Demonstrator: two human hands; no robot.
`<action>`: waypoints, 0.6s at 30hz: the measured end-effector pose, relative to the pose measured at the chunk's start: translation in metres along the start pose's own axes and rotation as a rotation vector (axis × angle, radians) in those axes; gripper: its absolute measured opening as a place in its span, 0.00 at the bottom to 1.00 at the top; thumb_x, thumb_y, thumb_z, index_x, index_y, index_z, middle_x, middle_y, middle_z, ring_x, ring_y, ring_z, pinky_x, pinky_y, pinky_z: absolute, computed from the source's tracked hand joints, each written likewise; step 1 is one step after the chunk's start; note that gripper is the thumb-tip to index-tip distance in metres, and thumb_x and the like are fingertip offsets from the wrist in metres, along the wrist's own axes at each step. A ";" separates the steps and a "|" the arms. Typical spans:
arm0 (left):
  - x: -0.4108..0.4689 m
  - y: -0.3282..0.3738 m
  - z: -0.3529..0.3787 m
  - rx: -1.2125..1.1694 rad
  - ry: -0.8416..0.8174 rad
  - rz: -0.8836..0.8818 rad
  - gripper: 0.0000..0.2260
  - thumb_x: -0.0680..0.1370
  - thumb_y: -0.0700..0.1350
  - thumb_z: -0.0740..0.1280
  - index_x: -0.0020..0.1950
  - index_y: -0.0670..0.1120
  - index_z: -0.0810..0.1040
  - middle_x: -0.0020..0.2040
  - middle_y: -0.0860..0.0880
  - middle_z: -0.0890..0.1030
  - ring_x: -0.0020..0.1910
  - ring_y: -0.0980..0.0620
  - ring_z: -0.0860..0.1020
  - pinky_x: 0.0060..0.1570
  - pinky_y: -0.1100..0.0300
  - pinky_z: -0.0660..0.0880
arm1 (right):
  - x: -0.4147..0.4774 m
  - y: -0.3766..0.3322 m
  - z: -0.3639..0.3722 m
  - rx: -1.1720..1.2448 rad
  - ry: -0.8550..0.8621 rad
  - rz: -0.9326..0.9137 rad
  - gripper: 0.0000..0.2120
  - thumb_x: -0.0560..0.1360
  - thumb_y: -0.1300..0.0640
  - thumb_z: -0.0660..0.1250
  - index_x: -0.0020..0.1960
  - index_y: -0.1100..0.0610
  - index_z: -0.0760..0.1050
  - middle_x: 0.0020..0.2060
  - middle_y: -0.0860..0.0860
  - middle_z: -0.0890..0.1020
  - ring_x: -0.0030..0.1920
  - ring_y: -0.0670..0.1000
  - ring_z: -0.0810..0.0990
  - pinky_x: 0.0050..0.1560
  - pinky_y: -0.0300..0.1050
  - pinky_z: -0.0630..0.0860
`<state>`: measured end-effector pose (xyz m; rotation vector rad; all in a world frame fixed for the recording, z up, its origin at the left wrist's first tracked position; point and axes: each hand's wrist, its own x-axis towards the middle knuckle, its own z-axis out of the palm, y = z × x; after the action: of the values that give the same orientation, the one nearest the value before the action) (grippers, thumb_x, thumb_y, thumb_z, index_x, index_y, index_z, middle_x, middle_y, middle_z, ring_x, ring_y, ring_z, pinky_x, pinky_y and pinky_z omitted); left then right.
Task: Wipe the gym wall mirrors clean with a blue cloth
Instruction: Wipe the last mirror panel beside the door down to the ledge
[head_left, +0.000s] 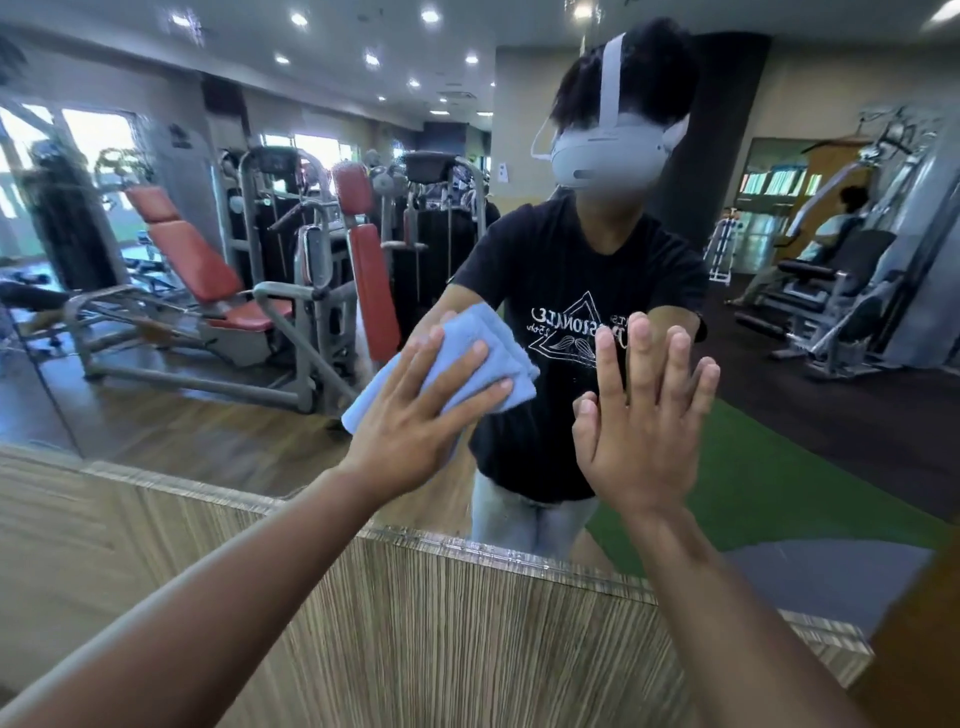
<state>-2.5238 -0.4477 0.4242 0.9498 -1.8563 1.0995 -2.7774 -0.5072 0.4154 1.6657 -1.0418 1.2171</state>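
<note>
Far left: the wall mirror runs across the scene above a wood-grain panel. In its left part it reflects red-padded machines. Faint hazy marks show on the upper left glass; whether they are dirt or glare cannot be told.

Centre left: the blue cloth, folded into a thick pad, lies flat against the glass above the mirror's lower edge. The left hand presses it to the mirror with palm down and fingers straight and spread. Nothing is pinched or curled round the fabric.

Centre right: the right hand is just beside the cloth and not touching it. It is laid bare against the glass, fingers straight and slightly apart, holding nothing.

Far right: the glass reflects a green mat.

Findings on risk:
- The bare right palm on the glass is likely to leave prints on a surface meant to be cleaned. That patch would need a pass of the cloth.
- The cloth is held by pressure alone. If that pressure eases during a stroke, the pad could slide out and drop behind the panel's top.
- A folded pad may unfold at its loose right corner and drag unevenly, causing streaks.
- Leaning body weight through both flat hands loads the glass.
</note>
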 end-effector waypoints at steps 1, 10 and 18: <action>-0.011 0.004 0.005 0.005 -0.020 0.036 0.31 0.76 0.34 0.70 0.76 0.53 0.68 0.77 0.47 0.63 0.80 0.39 0.54 0.76 0.37 0.57 | 0.000 0.000 0.000 0.006 -0.003 -0.001 0.31 0.84 0.48 0.51 0.84 0.52 0.49 0.84 0.52 0.45 0.83 0.59 0.43 0.80 0.67 0.47; -0.132 0.036 0.022 0.086 -0.498 0.448 0.22 0.84 0.43 0.56 0.77 0.58 0.67 0.78 0.54 0.66 0.78 0.44 0.62 0.78 0.37 0.46 | 0.001 0.001 0.002 -0.001 0.019 -0.006 0.31 0.83 0.49 0.52 0.84 0.53 0.50 0.84 0.52 0.46 0.83 0.59 0.44 0.80 0.66 0.47; -0.063 0.002 -0.004 0.080 -0.352 0.375 0.21 0.85 0.44 0.58 0.77 0.58 0.66 0.80 0.52 0.61 0.81 0.40 0.51 0.76 0.32 0.47 | 0.001 -0.001 0.001 -0.016 0.021 0.002 0.31 0.83 0.48 0.52 0.84 0.53 0.51 0.84 0.52 0.46 0.83 0.59 0.45 0.80 0.65 0.46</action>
<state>-2.4970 -0.4295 0.3694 0.9065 -2.3630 1.2981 -2.7754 -0.5082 0.4161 1.6372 -1.0375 1.2221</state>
